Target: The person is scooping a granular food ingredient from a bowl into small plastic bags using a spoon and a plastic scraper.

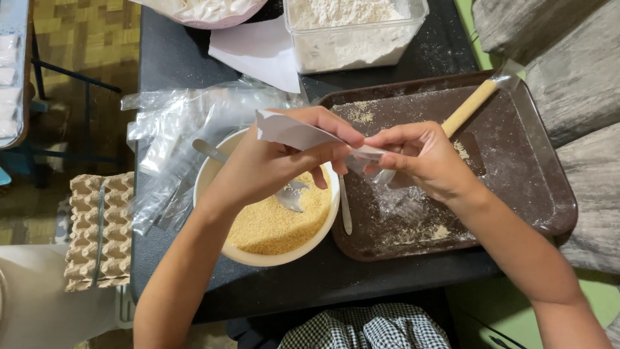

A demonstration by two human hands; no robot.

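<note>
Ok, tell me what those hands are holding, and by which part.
Both hold one white sheet of paper over the bowl of crumbs. The left hand grips its middle; the right hand pinches its narrow right end.

**A:** What colours ring the cream bowl (pixel 258 257)?

**B:** Golden-yellow crumbs (pixel 271 226) fill it, with a silver fork (pixel 284 194) lying in them. Just above it, 2 hands pinch a white paper wrapper (pixel 294 132). Right of the bowl, a dark brown tray (pixel 516 168) is dusted with pale flour and holds a tan wooden handle (pixel 468 108).

**A:** And farther out?

**B:** Under the bowl, a black table (pixel 168 52). To its left, a grey-brown egg carton (pixel 97 226). Beyond it, a clear tub (pixel 352 32) of white flour. Below it, black-and-white checked cloth (pixel 368 329).
</note>
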